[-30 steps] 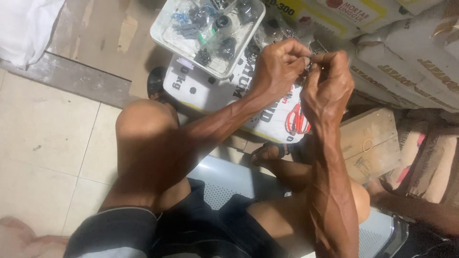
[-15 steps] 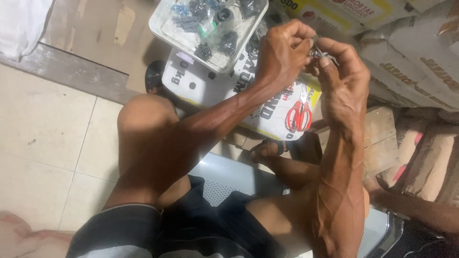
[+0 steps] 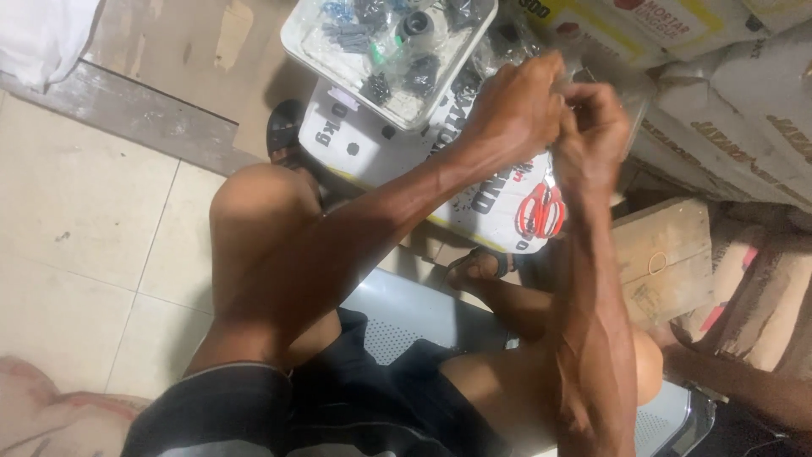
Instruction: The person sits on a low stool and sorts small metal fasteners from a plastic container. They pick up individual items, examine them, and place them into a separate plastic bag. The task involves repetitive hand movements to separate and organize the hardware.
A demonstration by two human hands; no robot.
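Now raised a little higher than a moment ago and pressed closer together, left hand (image 3: 516, 106) and right hand (image 3: 592, 135) with fingers curled shut on 1 small shiny part (image 3: 568, 87), barely visible, above the white sack (image 3: 474, 186), near the orange scissors (image 3: 541, 210) and clear tray (image 3: 385, 51).

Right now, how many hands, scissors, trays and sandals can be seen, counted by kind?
Hands: 2, the left hand and the right hand, closed together on something small, hidden.
Red-handled scissors: 1
White tray of small dark parts: 1
Sandals: 2, one and another
Total: 6
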